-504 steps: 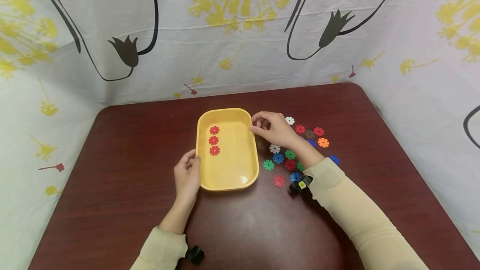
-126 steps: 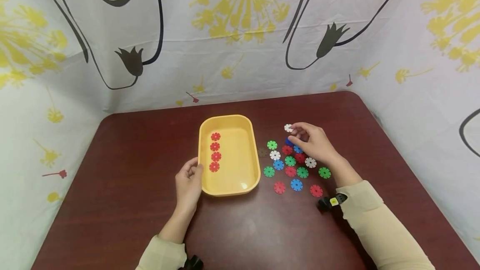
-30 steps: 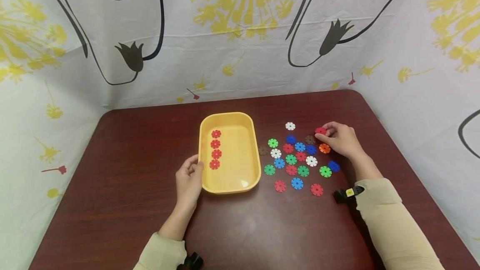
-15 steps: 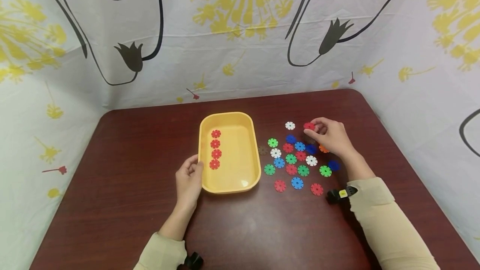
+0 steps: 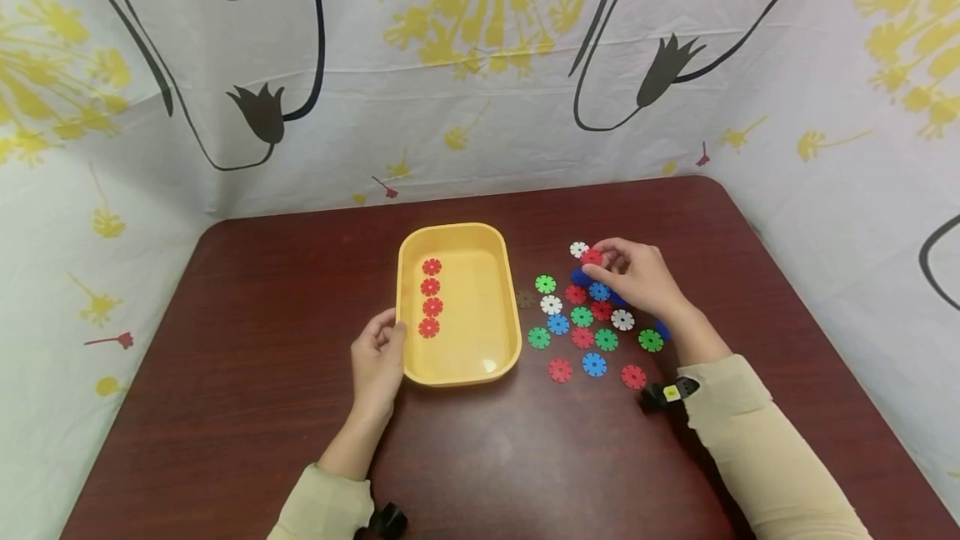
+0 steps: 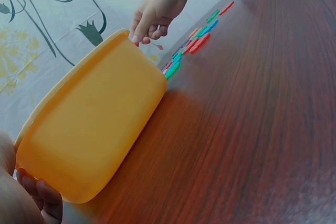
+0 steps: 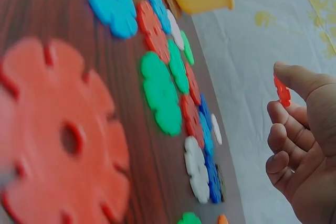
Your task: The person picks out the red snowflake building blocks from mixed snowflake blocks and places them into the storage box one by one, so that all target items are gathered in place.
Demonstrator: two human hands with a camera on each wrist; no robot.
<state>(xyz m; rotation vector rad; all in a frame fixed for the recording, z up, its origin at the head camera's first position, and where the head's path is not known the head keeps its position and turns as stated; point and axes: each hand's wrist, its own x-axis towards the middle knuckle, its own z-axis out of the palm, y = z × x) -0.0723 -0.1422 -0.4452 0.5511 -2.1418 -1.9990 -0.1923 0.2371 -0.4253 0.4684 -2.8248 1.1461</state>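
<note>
My right hand [image 5: 637, 280] pinches a red notched plastic disc [image 5: 592, 257] between thumb and fingertips, above the loose discs and near a white disc [image 5: 578, 249]. In the right wrist view the red disc [image 7: 282, 92] stands edge-on, lifted off the table. My left hand [image 5: 378, 363] grips the left wall of a yellow plastic tray [image 5: 483, 307], thumb at the rim. The left wrist view has the tray's outer side [image 6: 100, 114] with curled fingers [image 6: 48, 195] at its lower left edge. Inside the tray, several red discs [image 5: 432, 307] form a column along the left.
Loose notched discs in several colours lie right of the tray, among them a green disc [image 5: 651, 341], a blue disc [image 5: 594, 365] and a red disc [image 5: 633, 377]. The dark wooden table [image 5: 285, 332] meets a patterned cloth [image 5: 337, 132] at its back edge.
At 16.8 seconds ago the tray showed three red discs; now one more is there. Over the last second my right hand has carried a red disc leftward from the far right. The left hand stays put.
</note>
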